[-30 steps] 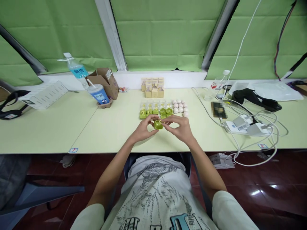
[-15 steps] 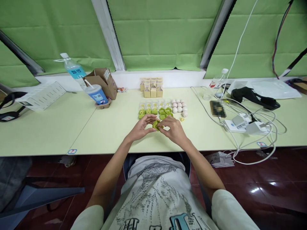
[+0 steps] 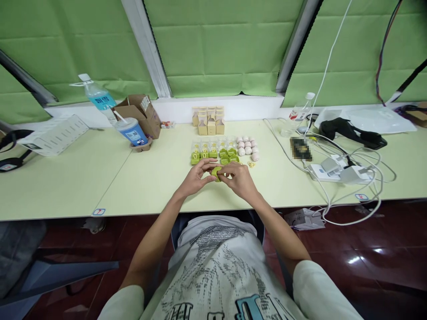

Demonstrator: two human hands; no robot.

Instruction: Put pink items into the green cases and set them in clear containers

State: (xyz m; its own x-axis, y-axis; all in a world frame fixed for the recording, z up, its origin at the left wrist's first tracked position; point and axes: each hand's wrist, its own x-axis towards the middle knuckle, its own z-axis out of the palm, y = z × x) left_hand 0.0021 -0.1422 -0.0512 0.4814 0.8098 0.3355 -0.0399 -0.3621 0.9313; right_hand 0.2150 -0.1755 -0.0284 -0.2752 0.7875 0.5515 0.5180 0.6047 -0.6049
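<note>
- You're wearing a printed tee (image 3: 213, 262) and sitting right up against the table (image 3: 147, 195).
- Your left hand (image 3: 196, 179) is curling around the green cup (image 3: 216, 174), thumb on the near side and fingers on the far side, so it's gripping the thing from the left.
- Your right hand (image 3: 240, 181) is reaching in from the other side, fingers bunched at the cup's open end. Can't tell if they're pinching the rim or something small inside.
- The cup itself is sitting between your two hands, close to the table's front edge, with its opening facing your right.
- Off to your right, the power strip (image 3: 327, 174) is lying in a mess of white cables.
- Some yellow bits (image 3: 251, 165) are lying just beyond your right hand.
- Past your fingers, more green cups (image 3: 224, 159) are sitting bunched together, with looped green pieces (image 3: 195, 157) lining up to their left.
- Pale pinkish balls (image 3: 247, 151) are clustering just right of those.
- Further back on your left, a drink cup (image 3: 135, 134) is standing in front of an open carton (image 3: 152, 120).
- Little tan boxes (image 3: 211, 129) are standing near the wall, and green blinds (image 3: 220, 53) are hanging behind everything.
</note>
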